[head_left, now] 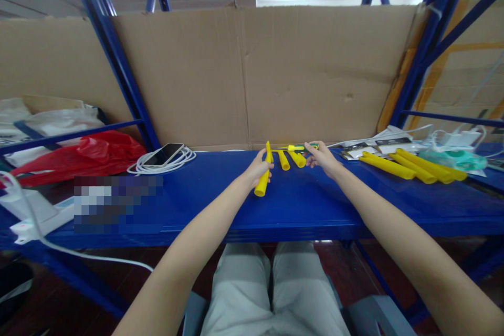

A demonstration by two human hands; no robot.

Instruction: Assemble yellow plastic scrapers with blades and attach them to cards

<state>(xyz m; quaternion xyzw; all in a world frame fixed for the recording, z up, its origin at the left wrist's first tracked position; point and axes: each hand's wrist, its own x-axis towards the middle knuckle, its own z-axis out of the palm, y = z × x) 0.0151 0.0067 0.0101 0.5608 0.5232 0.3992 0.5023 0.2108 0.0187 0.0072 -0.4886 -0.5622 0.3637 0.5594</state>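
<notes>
My left hand point(258, 169) is closed around a yellow tapered plastic tube point(261, 186), tilted with its round open end toward me and its narrow end up. A screwdriver point(296, 148) with a yellow and green handle is gripped in my right hand point(322, 158). Its thin shaft points left at the upper part of the held tube; whether the tip touches it I cannot tell. Between my hands, two more yellow tubes, a left one point(284, 161) and a right one point(298, 159), lie on the blue shelf point(220, 194).
Several yellow tubes point(423, 168) lie at the right beside a green plastic bag point(451, 158) and small packets point(358, 150). On the left are a phone point(164, 154) on a coiled white cable point(188, 157), a red bag point(94, 153) and a white power strip point(55, 219). Cardboard point(299, 73) stands behind.
</notes>
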